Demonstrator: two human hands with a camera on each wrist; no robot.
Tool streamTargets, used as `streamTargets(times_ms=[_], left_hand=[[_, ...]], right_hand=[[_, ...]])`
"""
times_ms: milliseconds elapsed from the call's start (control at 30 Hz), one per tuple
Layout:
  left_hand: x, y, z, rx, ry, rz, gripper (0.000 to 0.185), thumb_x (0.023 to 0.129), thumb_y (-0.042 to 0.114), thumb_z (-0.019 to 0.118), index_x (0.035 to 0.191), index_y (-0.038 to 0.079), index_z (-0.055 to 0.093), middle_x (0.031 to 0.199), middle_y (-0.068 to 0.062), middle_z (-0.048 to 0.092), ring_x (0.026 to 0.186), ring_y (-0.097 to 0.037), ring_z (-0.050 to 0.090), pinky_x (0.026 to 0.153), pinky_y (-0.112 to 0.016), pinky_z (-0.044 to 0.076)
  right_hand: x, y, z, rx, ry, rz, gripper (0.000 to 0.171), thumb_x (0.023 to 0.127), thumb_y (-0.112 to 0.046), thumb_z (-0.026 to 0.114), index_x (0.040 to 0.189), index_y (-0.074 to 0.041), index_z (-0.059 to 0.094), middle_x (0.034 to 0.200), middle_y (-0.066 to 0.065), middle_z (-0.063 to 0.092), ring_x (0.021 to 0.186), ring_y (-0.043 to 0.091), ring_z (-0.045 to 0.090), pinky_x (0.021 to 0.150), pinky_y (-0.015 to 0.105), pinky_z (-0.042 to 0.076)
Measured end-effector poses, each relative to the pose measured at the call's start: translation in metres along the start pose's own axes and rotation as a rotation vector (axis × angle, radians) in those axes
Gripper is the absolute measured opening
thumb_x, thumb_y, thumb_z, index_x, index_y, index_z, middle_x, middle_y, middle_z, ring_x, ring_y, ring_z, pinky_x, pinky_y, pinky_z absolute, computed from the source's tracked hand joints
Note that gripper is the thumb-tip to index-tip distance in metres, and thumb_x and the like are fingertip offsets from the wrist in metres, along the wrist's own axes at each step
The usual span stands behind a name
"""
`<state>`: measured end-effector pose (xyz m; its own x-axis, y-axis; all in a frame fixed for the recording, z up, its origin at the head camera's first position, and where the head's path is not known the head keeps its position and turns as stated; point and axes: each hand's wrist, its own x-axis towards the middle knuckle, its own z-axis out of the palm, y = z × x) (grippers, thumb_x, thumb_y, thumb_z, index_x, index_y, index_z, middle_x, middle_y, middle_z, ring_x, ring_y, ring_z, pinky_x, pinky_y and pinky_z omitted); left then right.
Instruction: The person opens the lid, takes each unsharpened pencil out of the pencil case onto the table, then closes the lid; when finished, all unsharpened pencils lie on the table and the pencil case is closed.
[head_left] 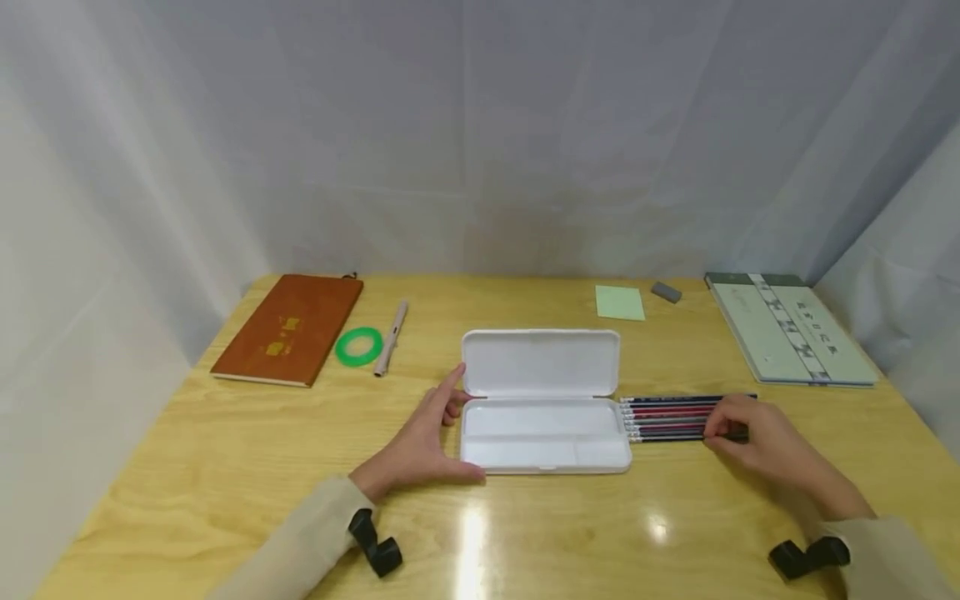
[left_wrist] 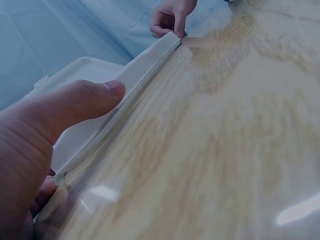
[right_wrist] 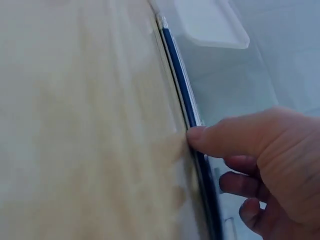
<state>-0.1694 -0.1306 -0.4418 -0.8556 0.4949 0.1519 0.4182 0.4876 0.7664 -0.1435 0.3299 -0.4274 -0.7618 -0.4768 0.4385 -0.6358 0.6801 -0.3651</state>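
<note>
An open white pencil case lies at the middle of the wooden table, its lid folded back. My left hand holds the case's left end, thumb at the front corner and index finger up by the hinge. In the left wrist view that thumb lies along the front wall of the case. Several dark blue and red pencils lie side by side just right of the case. My right hand pinches their far ends. The right wrist view shows its thumb pressed against a blue pencil.
A brown notebook, a green ring and a beige pen lie at the back left. A green sticky note, a grey eraser and a pale green book lie at the back right. White cloth walls surround the table.
</note>
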Motion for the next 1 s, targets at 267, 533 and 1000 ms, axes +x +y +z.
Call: streamTargets(times_ms=[267, 533, 1000], left_hand=[[-0.004, 0.000, 0.000, -0.003, 0.011, 0.000, 0.131, 0.057, 0.037, 0.093, 0.156, 0.023, 0.008, 0.129, -0.002, 0.048, 0.101, -0.015, 0.041, 0.088, -0.028, 0.040], [0.000, 0.003, 0.002, -0.058, 0.008, 0.009, 0.127, 0.055, 0.032, 0.095, 0.151, 0.016, 0.013, 0.127, -0.006, 0.051, 0.099, -0.017, 0.043, 0.086, -0.027, 0.041], [-0.005, -0.005, -0.003, -0.003, 0.018, 0.205, 0.073, 0.078, 0.032, 0.079, 0.137, 0.006, 0.046, 0.121, -0.008, 0.051, 0.098, -0.017, 0.042, 0.082, -0.027, 0.041]], right_hand=[[0.049, -0.020, 0.012, 0.026, -0.044, 0.040, 0.033, 0.077, 0.002, 0.075, 0.102, -0.006, 0.056, 0.075, -0.011, 0.044, 0.068, -0.001, 0.040, 0.058, 0.019, 0.036], [0.101, -0.052, 0.037, 0.551, -0.010, 0.370, 0.043, 0.104, -0.017, 0.042, 0.141, 0.003, 0.038, 0.060, 0.001, 0.044, 0.047, 0.008, 0.034, 0.045, 0.029, 0.033], [0.044, -0.065, 0.045, 0.331, -0.059, 0.087, 0.022, 0.086, -0.003, 0.069, 0.106, -0.014, 0.069, 0.067, -0.013, 0.051, 0.055, -0.002, 0.040, 0.048, 0.018, 0.037]])
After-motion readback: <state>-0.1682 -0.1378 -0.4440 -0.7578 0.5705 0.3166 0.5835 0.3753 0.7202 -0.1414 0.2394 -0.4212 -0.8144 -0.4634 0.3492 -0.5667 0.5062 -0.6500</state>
